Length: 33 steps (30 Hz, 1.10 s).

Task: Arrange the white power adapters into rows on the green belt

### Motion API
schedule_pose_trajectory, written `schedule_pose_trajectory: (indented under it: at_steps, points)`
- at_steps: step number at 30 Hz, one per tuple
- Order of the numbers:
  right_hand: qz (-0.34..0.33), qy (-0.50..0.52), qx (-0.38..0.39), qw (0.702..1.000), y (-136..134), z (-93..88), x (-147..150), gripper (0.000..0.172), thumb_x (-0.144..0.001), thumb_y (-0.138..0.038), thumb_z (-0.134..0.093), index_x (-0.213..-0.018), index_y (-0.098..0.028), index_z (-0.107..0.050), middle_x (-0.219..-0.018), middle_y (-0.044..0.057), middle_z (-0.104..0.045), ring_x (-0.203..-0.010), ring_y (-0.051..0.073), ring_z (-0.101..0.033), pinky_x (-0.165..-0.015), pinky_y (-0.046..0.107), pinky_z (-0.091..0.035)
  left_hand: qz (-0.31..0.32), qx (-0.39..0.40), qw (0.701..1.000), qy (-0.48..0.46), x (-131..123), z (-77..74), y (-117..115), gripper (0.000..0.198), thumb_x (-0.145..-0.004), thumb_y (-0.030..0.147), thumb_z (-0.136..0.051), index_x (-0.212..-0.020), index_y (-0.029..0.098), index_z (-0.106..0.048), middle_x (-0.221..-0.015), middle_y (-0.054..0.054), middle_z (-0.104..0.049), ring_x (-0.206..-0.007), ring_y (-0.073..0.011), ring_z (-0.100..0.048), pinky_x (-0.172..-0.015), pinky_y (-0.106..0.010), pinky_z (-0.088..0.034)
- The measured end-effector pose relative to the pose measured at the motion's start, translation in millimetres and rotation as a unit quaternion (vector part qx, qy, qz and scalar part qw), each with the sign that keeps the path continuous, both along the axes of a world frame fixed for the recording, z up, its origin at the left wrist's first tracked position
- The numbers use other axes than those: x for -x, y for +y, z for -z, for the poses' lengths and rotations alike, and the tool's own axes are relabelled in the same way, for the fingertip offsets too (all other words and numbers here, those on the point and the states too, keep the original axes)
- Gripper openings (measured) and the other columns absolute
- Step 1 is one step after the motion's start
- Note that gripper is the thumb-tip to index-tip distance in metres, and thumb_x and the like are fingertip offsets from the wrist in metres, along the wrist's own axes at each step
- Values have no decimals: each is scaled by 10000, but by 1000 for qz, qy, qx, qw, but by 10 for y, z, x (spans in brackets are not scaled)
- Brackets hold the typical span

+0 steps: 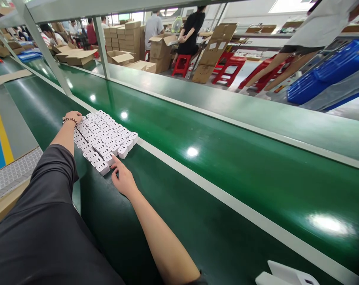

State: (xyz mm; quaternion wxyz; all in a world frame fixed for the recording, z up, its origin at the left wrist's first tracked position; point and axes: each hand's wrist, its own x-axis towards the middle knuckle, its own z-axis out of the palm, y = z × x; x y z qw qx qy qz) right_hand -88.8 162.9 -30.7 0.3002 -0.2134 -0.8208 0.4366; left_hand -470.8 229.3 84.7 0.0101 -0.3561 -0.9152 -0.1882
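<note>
Several white chargers (101,132), each with two dark ports on its upward face, stand packed in slanted rows on the green belt (173,206). At the far left end of the block, my left hand (73,116) rests against the chargers, fingers stretched toward them and partly hidden; a black coiled band circles its wrist. My right hand (122,180) is at the near end, its index finger extended onto a charger (108,158) and its other fingers loosely bent. Neither hand lifts anything. A near corner charger (102,168) sits just left of the right fingertip.
A pale divider strip (197,180) runs beside the block, and a metal post (46,51) rises behind it. White plastic pieces (289,275) lie at the bottom right. A grid tray (15,170) is at left. Beyond are cartons (124,37), red stools (182,65) and people.
</note>
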Motion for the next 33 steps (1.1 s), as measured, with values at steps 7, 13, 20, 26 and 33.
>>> schedule_pose_trajectory:
  at_steps: [7,13,20,26,33]
  points:
    - [5,1,-11,1000,-9,-2,1,675,-889,-119,-459,-1543,-228,-332,-1134,50,-679,-842,160,-636,-740,293,-554,-122,63,990,-10,-80,-61,50,339,-912,405,-679,-1123,140,-665,-1369,-115,-572,-1401,-319,-413,-1177,-621,-287]
    - [57,55,5,997,11,-10,18,563,-914,-172,-446,-1475,-213,-415,-1123,84,-611,-919,176,-625,-807,317,-564,-106,20,994,1,-187,-119,-37,335,-938,409,-642,-1145,146,-649,-1338,-107,-582,-1348,-301,-464,-1152,-589,-331]
    - [187,18,1,982,40,-25,42,556,-903,-202,-464,-1457,-179,-424,-1362,179,-510,-1247,293,-537,-1001,490,-485,6,-56,998,24,-474,-261,-197,281,-971,345,-569,-1148,145,-659,-1291,-96,-625,-1329,-267,-459,-1153,-511,-336]
    - [156,-8,-36,987,50,21,71,560,-901,-184,-458,-1460,-156,-441,-1564,179,-392,-1373,296,-470,-1093,482,-441,77,-114,989,53,-817,-191,-606,333,-949,306,-524,-1201,140,-666,-1304,-81,-654,-1225,-242,-524,-1148,-434,-371]
    - [159,-11,-55,986,39,-10,52,493,-906,-185,-459,-1395,-184,-524,-1533,151,-436,-1353,266,-506,-1085,438,-471,129,-132,980,72,-1078,-89,-845,360,-912,395,-524,-1165,195,-684,-1271,-87,-672,-1274,-301,-504,-1152,-502,-362]
